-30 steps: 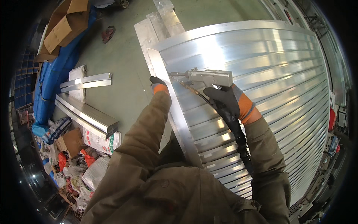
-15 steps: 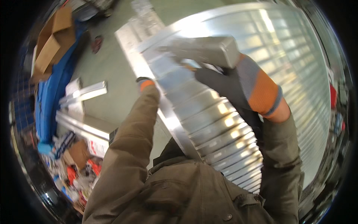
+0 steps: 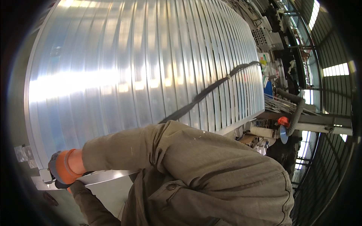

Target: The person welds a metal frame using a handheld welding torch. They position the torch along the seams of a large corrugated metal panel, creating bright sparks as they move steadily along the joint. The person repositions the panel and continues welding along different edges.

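view: head cam swung hard since 1.0 s ago. Then it looked down on both hands and the silver tool at the panel corner; now the ribbed sheet fills the frame and the hands sit low-left at the rim. Means the head turned, not the work; judged that work stays at the same corner.

ribbed metal panel (image 3: 143,71): large, shiny, corrugated; spreads up and to the right of both hands, its lower-left corner at the hands.

jacket (image 3: 211,180): olive, fills lower centre, hides most of both forearms.

black cable (image 3: 211,90): runs across the panel from far up-right, down towards the sleeve; goes under the sleeve, end not seen.

edge strip (image 3: 105,177): flat bright metal bar, juts right from the hands, just below the upper sleeve.

right hand (image 3: 62,169): orange/grey glove, upper of the two, closed over sth at the panel corner. The silver tool seen 0.5 s ago is not visible now; cannot tell if it's held.

left hand (image 3: 73,186): only a sliver of glove shows, directly below right hand, touching the strip's underside; grip cannot be told.

bracket (image 3: 41,180): small pale metal piece, just left of both hands, touching the strip end.
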The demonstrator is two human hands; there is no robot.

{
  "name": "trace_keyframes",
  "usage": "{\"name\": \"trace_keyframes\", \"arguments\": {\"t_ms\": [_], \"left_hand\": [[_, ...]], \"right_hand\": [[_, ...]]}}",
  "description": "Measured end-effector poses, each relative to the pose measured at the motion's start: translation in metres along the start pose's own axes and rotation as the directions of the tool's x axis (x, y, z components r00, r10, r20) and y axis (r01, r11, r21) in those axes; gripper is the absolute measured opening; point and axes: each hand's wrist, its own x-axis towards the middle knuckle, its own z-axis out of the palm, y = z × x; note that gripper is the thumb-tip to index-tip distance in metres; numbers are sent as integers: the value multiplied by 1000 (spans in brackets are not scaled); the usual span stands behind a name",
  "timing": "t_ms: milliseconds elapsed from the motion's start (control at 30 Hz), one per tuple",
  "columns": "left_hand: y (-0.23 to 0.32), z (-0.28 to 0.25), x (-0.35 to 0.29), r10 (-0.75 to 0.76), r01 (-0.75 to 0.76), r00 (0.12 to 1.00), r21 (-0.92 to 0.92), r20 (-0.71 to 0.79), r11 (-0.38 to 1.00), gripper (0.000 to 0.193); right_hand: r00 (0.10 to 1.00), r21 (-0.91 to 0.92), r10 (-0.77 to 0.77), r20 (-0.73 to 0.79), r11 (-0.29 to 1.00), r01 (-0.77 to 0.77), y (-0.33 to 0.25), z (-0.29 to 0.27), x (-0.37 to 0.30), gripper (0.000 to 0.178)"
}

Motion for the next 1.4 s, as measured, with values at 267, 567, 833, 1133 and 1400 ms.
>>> {"name": "trace_keyframes", "arguments": {"t_ms": [267,567,833,1133,1400], "left_hand": [[11,-9,4,42,-42,999,18,14,999,53],[19,-7,9,88,-88,996,47,22,995,47],[16,-15,7,181,-187,982,185,51,965,41],[-37,-54,-54,-21,17,1000,705,-3,709,35],[-32,-38,-76,-149,64,988,771,40,634,31]], "right_hand": [[952,-16,-303,35,953,303,-35,-35,18,49],[996,51,-45,-82,997,49,20,10,17,51],[966,-68,-190,-174,981,181,17,-16,-15,37],[918,54,-305,-255,943,329,35,-48,6,53],[944,73,-286,-164,951,300,8,-46,45,68]]}}
